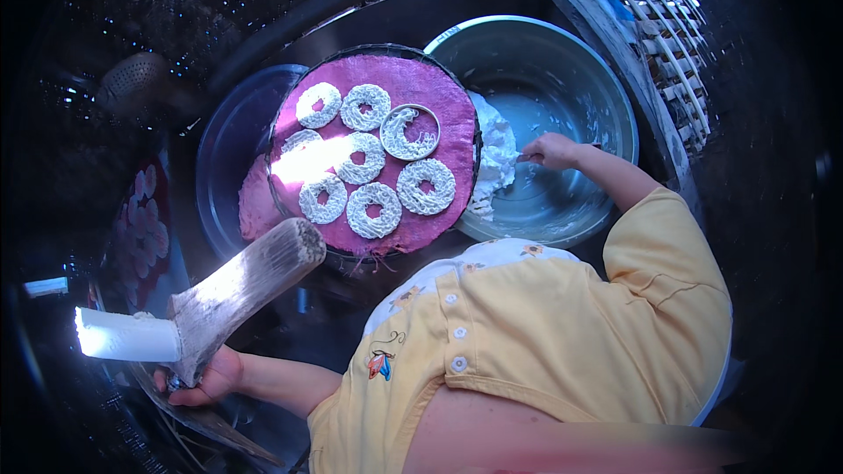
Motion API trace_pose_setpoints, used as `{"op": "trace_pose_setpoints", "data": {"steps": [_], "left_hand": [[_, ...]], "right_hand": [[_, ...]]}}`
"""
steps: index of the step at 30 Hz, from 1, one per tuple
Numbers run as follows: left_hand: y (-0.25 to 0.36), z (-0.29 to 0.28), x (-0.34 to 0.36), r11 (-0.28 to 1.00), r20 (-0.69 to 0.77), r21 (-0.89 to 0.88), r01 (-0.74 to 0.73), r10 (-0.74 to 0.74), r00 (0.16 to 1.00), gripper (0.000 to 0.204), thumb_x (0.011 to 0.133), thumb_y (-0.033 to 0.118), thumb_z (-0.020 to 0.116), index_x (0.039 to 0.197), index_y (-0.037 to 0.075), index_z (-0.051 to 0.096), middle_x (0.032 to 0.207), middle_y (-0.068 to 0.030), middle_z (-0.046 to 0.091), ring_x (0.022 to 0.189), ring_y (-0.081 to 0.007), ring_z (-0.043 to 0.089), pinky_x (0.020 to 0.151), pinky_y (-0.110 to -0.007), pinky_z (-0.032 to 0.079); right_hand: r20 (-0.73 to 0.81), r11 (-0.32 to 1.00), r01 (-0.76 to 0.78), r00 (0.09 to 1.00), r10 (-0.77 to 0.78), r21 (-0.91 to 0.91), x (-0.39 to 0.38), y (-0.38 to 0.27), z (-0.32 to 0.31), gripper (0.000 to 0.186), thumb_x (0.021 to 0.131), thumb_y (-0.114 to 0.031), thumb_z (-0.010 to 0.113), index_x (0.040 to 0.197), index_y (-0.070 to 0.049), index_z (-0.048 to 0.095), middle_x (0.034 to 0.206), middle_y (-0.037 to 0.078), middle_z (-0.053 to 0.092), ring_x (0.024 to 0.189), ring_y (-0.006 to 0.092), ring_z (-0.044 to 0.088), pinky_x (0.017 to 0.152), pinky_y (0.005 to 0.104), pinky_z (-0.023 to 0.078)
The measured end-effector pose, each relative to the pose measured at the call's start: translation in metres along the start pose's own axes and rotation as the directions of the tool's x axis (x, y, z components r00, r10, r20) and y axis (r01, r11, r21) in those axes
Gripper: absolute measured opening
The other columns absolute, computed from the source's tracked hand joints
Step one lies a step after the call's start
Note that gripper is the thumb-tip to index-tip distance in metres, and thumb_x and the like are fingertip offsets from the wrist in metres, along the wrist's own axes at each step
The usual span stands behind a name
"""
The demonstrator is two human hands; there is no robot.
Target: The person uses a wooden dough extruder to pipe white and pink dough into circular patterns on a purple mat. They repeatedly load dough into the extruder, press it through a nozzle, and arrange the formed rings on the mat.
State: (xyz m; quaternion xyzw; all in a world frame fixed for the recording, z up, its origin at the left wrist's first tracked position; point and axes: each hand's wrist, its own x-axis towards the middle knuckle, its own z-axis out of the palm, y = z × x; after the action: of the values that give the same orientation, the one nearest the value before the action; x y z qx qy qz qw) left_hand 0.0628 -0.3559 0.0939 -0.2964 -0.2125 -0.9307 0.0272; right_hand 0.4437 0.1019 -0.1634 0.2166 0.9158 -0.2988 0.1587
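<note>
Right hand (555, 151), at 2 o'clock from the view's centre: clamped on what looks like a small utensil (524, 158), its tip against the white dough (496, 145). Left hand (215, 375), at 8 o'clock: curled round the lower end of a wooden tool (250, 285) with a white cylinder (127, 335). We see the hands well apart.

The dough lies at the 9 o'clock side of the large basin (580, 92). On the pink tray (458, 123), a mould (438, 127) at 2 o'clock is partly filled, beside seven dough rings (427, 206).

Our judgement: cut modest, even portions, hold the wooden tool steady and clear of the tray, and lay strands round the mould without thin spots.
</note>
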Motion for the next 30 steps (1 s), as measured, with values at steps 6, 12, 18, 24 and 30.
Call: {"op": "trace_pose_setpoints", "data": {"steps": [6,12,18,24,30], "left_hand": [[-0.009,-0.003,0.003,0.981,-0.096,0.148,-0.122,0.138,0.986,0.025,0.068,0.02,0.073,0.089,0.011,0.062,0.104,-0.011,0.056,0.111,-0.0289,0.045,0.104,-0.048,0.026],[0.015,-0.006,0.014,0.968,0.212,-0.111,0.224,-0.197,0.957,0.034,0.066,0.035,0.075,0.086,0.012,0.059,0.098,-0.0103,0.042,0.105,-0.0295,0.044,0.096,-0.043,0.032],[0.011,0.039,0.029,0.866,0.572,0.487,0.112,-0.413,0.709,0.036,0.072,0.037,0.069,0.096,0.011,0.058,0.099,-0.0106,0.042,0.091,-0.0274,0.053,0.106,-0.061,0.019],[-0.044,0.139,-0.022,0.205,0.22,0.973,-0.105,-0.687,0.693,0.024,0.074,0.014,0.073,0.09,0.0,0.061,0.081,-0.0099,0.064,0.059,-0.0126,0.062,0.053,-0.024,0.05],[-0.088,0.123,-0.012,0.523,0.53,0.844,-0.115,-0.785,0.32,0.05,0.061,0.025,0.078,0.104,0.005,0.06,0.099,-0.0132,0.064,0.088,-0.0263,0.062,0.077,-0.034,0.049]], "right_hand": [[0.113,0.998,0.03,0.993,-0.036,0.049,-0.009,-0.017,-0.008,0.024,0.082,-0.014,0.057,0.104,-0.016,0.067,0.089,0.012,0.066,0.081,0.0327,0.06,0.072,0.0404,0.046],[0.258,0.977,-0.196,0.951,0.169,0.085,-0.052,-0.047,-0.075,0.026,0.079,-0.02,0.065,0.104,-0.016,0.069,0.079,0.008,0.067,0.063,0.0215,0.059,0.062,0.0329,0.048],[0.1,0.906,0.076,0.987,-0.129,0.417,-0.115,-0.098,-0.162,0.033,0.08,-0.021,0.068,0.107,-0.003,0.066,0.076,0.004,0.064,0.056,0.0063,0.052,0.049,0.0214,0.041],[-0.225,0.479,0.476,0.842,-0.49,0.738,-0.107,-0.192,-0.189,0.038,0.083,-0.023,0.067,0.107,0.007,0.062,0.071,0.0,0.052,0.052,0.002,0.04,0.044,0.0176,0.028],[-0.163,0.388,0.598,0.665,-0.729,0.702,-0.071,-0.263,-0.18,0.03,0.09,-0.022,0.057,0.091,0.008,0.063,0.066,0.004,0.053,0.051,0.0067,0.043,0.045,0.0219,0.032]]}}
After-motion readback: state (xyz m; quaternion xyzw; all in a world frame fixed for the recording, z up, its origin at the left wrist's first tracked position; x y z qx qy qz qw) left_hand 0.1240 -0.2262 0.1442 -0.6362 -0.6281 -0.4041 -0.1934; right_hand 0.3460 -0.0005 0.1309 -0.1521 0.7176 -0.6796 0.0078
